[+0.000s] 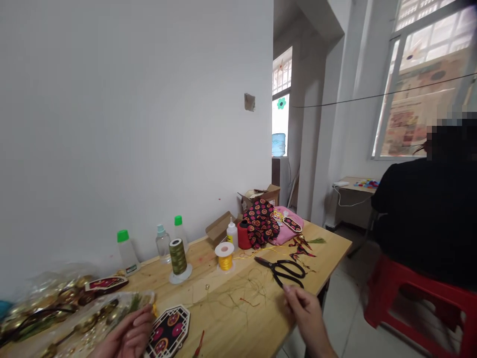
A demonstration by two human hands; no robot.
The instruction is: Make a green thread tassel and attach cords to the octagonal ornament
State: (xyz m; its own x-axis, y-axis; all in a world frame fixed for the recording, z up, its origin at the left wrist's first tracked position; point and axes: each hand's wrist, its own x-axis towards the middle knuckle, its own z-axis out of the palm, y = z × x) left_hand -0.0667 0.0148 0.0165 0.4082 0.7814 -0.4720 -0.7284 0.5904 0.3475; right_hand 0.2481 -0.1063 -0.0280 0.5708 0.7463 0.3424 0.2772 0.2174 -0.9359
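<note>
At the lower left, my left hand (130, 330) is closed, fingertips pressed together beside a yellow bit of thread (154, 310). What it pinches, if anything, cannot be made out. An octagonal framed ornament (169, 330) with dark patterned cloth lies just right of it. Green tassel strands (137, 301) show behind those fingers. Over the table's right edge, my right hand (303, 311) is closed in a pinch. Its fingertips overlap the lower handle of black scissors (278, 270); whether they grip it is unclear. The scissors lie with their blades pointing left.
Loose green threads (242, 293) lie mid-table. Behind stand a yellow thread spool (225, 262), a green thread cone (178, 258), a glue bottle (231, 233) and patterned cloth (262, 223). Bagged gold beads (70, 298) fill the left. A person (421, 214) sits on a red stool (395, 278).
</note>
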